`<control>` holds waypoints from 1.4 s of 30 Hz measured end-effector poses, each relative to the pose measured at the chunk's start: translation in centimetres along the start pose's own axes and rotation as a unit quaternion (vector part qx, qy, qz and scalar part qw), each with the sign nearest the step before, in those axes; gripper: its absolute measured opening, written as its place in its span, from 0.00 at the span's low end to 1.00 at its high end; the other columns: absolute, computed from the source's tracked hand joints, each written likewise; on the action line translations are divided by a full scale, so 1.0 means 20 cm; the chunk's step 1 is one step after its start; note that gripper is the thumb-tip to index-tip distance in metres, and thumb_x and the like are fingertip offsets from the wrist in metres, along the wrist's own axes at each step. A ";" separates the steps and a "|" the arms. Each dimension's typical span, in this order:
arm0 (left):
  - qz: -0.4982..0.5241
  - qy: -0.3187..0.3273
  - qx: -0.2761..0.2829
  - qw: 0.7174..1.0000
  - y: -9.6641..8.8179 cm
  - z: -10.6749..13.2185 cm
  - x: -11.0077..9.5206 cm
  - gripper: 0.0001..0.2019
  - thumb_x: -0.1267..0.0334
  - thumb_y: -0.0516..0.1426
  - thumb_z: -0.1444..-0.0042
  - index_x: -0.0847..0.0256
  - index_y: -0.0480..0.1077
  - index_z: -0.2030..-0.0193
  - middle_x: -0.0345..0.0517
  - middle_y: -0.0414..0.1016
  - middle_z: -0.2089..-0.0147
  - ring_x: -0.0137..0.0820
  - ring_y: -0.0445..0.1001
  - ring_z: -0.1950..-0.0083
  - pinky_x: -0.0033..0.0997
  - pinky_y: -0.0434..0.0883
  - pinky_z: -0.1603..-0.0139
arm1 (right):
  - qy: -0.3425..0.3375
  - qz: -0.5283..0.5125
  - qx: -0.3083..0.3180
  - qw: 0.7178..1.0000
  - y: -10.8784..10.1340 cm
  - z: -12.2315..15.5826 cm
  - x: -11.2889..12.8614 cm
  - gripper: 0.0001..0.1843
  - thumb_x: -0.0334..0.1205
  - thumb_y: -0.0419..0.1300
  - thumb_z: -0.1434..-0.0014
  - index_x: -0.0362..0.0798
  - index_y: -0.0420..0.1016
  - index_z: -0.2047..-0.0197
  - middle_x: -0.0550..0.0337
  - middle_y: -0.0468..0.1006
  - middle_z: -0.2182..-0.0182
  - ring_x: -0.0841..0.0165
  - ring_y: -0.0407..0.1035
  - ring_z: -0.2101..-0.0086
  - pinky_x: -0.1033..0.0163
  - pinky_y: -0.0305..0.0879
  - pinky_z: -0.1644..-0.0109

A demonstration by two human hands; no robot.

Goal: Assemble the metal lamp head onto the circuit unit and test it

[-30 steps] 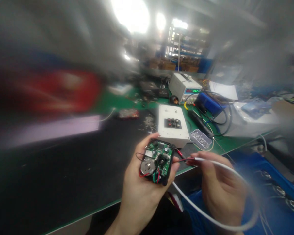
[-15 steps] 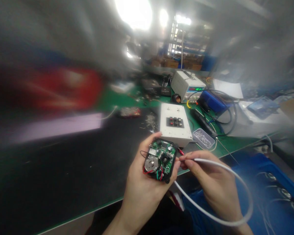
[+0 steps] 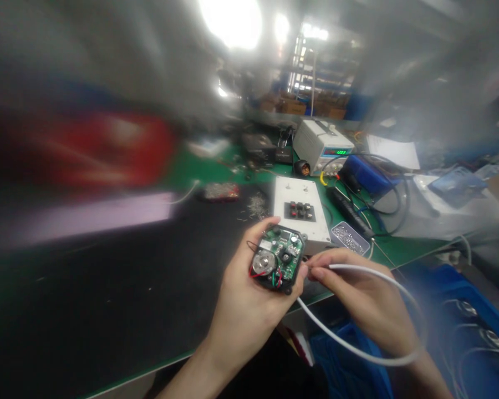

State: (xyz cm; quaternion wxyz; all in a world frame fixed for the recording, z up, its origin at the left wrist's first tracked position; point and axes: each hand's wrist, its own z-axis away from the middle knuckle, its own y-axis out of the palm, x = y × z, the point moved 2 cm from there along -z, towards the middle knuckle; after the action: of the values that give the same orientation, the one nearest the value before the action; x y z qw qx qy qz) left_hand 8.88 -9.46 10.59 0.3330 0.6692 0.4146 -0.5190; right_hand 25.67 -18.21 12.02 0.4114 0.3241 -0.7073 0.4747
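Note:
My left hand point(image 3: 249, 288) is wrapped round a black housing with an exposed green circuit board point(image 3: 278, 257). A round silver part and thin red, green and black wires show on the board's near side. At the housing's right edge, my right hand point(image 3: 357, 299) pinches the end of a white cable point(image 3: 370, 270). The cable loops out to the right, over the right wrist, and back under the housing. Its exact tip is hidden between the fingers, close to my left thumb.
Beyond my hands stands a white box with switches and terminals point(image 3: 301, 191), beside a small tray of metal parts point(image 3: 349, 238). Farther back is a power supply point(image 3: 324, 147) with a lit display. A blue bin point(image 3: 430, 282) sits at lower right. Loose metal pins point(image 3: 256, 206) lie on the black mat point(image 3: 108, 288).
Both hands, with the circuit board housing and cable, have shifted slightly up and right in view. The background has also shifted a little to the right. The grips look the same.

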 end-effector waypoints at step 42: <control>-0.373 0.258 0.226 0.862 0.11 -0.40 0.20 0.30 0.65 0.61 0.44 0.60 0.63 0.34 0.49 0.65 0.29 0.48 0.60 0.32 0.53 0.62 0.31 | -0.071 0.216 -0.158 0.961 -0.07 -0.52 -0.29 0.05 0.42 0.66 0.32 0.51 0.82 0.55 0.63 0.83 0.61 0.67 0.78 0.63 0.66 0.70 0.58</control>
State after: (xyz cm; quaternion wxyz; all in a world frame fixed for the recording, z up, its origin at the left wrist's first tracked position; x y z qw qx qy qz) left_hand 14.76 -2.63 8.62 -0.1649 0.6319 0.5753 -0.4924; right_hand 32.44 -8.50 9.64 0.2938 0.1269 -0.8538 0.4107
